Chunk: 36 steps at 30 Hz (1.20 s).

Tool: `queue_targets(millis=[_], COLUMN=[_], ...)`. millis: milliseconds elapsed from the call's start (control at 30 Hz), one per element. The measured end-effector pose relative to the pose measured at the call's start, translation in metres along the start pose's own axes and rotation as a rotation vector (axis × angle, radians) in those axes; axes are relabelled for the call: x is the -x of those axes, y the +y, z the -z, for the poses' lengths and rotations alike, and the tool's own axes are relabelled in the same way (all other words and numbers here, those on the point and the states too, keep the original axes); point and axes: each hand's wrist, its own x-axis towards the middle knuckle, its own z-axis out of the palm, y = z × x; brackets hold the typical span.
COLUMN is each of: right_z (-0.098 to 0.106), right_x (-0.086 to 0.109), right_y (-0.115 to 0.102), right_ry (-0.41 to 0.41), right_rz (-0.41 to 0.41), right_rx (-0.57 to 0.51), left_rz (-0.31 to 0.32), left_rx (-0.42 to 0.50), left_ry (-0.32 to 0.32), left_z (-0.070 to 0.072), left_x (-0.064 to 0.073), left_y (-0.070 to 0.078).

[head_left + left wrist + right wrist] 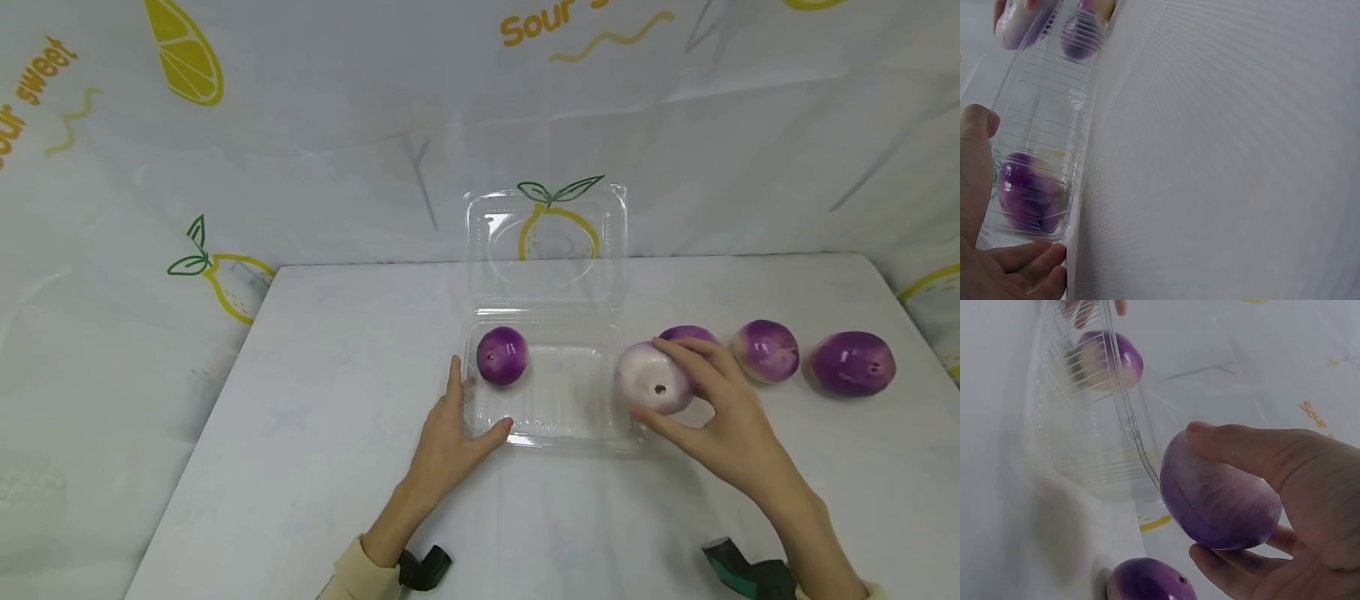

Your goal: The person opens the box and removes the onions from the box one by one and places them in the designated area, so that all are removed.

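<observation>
In the head view, my right hand [723, 417] grips a peeled red onion [654, 379], its pale end with a small dark spot facing up. The onion is raised at the right rim of a clear plastic clamshell container [566, 437]. In the right wrist view, the thumb lies over the onion [1216, 494] and the fingers are beneath it. Another red onion [502, 356] sits in the left end of the container. My left hand [450, 442] rests spread at the container's front left corner, with the thumb at the front rim and fingers along the left side.
The container's lid [546, 250] stands open at the back. Right of the container lie more red onions: one partly hidden behind my right hand [686, 333], one in the middle [765, 352] and one at the far right [853, 364]. A lemon-print cloth [337, 167] hangs behind the white table [315, 400].
</observation>
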Motion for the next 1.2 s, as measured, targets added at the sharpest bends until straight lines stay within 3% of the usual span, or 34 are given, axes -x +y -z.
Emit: queue_targets(millis=[733,1200], right_z=[0.023,0.022], right_x=[0.037,0.056], right_y=[0.024,0.043], right_ry=[0.078,0.063], right_rz=[-0.05,-0.057], right_rx=[0.022,0.054], left_rz=[0.012,0.006], left_rx=[-0.001,0.008], left_ry=[-0.005,-0.004], left_z=[0.0,0.0], left_x=[-0.001,-0.001], left_y=[-0.001,0.0])
